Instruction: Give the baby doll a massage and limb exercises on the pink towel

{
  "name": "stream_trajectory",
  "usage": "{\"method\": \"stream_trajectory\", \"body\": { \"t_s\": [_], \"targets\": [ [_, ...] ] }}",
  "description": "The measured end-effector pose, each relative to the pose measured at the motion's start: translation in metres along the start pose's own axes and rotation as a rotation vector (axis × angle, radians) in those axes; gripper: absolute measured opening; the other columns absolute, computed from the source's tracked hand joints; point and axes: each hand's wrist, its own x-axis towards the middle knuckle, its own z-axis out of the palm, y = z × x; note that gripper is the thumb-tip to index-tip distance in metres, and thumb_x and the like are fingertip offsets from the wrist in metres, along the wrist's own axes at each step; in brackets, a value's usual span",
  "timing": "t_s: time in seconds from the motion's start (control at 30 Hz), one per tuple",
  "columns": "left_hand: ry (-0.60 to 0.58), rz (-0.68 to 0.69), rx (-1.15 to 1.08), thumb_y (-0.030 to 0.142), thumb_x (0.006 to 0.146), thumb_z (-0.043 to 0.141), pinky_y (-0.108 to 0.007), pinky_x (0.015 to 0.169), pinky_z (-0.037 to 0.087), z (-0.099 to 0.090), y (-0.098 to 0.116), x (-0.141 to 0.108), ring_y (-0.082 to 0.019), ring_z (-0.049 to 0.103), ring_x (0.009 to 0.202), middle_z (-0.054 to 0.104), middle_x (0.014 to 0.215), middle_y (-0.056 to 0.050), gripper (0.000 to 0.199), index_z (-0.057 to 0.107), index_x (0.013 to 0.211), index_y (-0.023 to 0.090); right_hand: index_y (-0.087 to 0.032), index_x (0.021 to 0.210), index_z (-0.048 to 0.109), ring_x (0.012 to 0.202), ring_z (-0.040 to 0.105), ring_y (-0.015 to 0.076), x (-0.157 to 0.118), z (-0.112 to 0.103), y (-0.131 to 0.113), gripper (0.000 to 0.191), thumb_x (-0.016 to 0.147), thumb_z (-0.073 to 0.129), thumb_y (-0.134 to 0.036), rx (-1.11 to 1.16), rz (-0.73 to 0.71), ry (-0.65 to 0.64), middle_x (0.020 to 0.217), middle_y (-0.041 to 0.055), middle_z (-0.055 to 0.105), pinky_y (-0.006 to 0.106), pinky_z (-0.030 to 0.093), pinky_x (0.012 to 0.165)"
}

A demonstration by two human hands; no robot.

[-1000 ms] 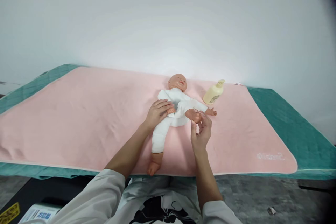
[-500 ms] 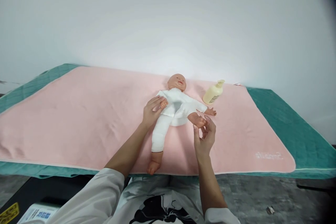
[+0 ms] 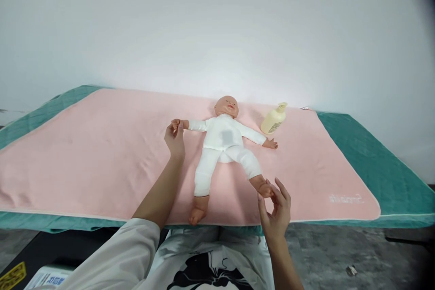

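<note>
A baby doll [image 3: 222,131] in white cloth lies on its back, head toward the wall, on a pink mat [image 3: 118,158]. My left hand [image 3: 175,139] pinches the doll's hand on the left side, and that arm is stretched out sideways. At the lower right, my right hand [image 3: 276,206] holds the doll's foot between thumb and fingers, with the leg extended toward me. The doll's other leg lies straight near the front edge, and its other arm rests outward on the mat. A pale yellow pump bottle [image 3: 273,120] is tilted in view beside that arm.
The pink mat lies over a green quilted cover [image 3: 370,158] on the bed, against a white wall [image 3: 217,27]. Below the front edge are a black surface with a white labelled box [image 3: 47,278] and a grey floor [image 3: 333,253].
My left hand has drawn the doll's arm out to the left from its chest. My right hand has brought the bent leg down and right, straightening it.
</note>
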Motion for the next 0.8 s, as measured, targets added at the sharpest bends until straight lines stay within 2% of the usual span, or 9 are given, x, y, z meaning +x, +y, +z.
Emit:
{"method": "stream_trajectory", "body": {
  "t_s": [0.13,0.27,0.4,0.53,0.8],
  "targets": [
    [0.056,-0.159,-0.029,0.043,0.085,0.065,-0.031,0.088,0.055,-0.005,-0.009,0.011,-0.017,0.064,0.104,0.063,0.109,-0.009,0.029,0.058,0.096,0.017,-0.023,0.127,0.057,0.121,0.061,0.0302,-0.025,-0.005,0.000,0.039,0.088,0.063,-0.025,-0.091,0.045,-0.064,0.139,0.0162,0.052,0.054,0.058,0.092],
    [0.072,-0.193,0.006,0.042,0.085,0.065,-0.030,0.087,0.054,-0.009,-0.016,0.021,-0.014,0.064,0.093,0.062,0.095,-0.005,0.027,0.055,0.085,0.017,-0.025,0.127,0.058,0.122,0.061,0.0275,-0.052,0.005,0.001,0.037,0.090,0.059,-0.019,-0.153,-0.094,-0.070,0.136,0.0133,0.056,0.046,0.061,0.087],
    [0.069,-0.227,0.042,0.043,0.084,0.066,-0.030,0.081,0.055,-0.013,-0.021,0.028,-0.012,0.063,0.078,0.061,0.083,-0.003,0.028,0.056,0.081,0.017,-0.026,0.129,0.057,0.121,0.062,0.0267,-0.072,0.022,0.008,0.040,0.090,0.059,-0.017,-0.189,-0.140,-0.046,0.132,0.0115,0.060,0.047,0.061,0.089],
    [0.082,-0.288,0.007,0.043,0.084,0.068,-0.029,0.078,0.056,-0.016,-0.026,0.033,-0.011,0.064,0.072,0.061,0.076,-0.002,0.029,0.056,0.080,0.016,-0.026,0.131,0.056,0.120,0.062,0.0258,-0.077,0.029,0.013,0.042,0.090,0.060,-0.017,-0.182,-0.136,-0.037,0.130,0.0118,0.060,0.046,0.062,0.087],
    [0.078,-0.310,-0.086,0.036,0.084,0.069,-0.030,0.085,0.058,-0.017,-0.026,0.034,-0.013,0.068,0.081,0.064,0.086,-0.005,0.024,0.058,0.085,0.015,-0.026,0.125,0.059,0.116,0.063,0.0264,-0.072,0.025,0.008,0.036,0.090,0.059,-0.018,-0.182,-0.104,-0.002,0.125,0.0114,0.062,0.047,0.061,0.086]
  ]
}}
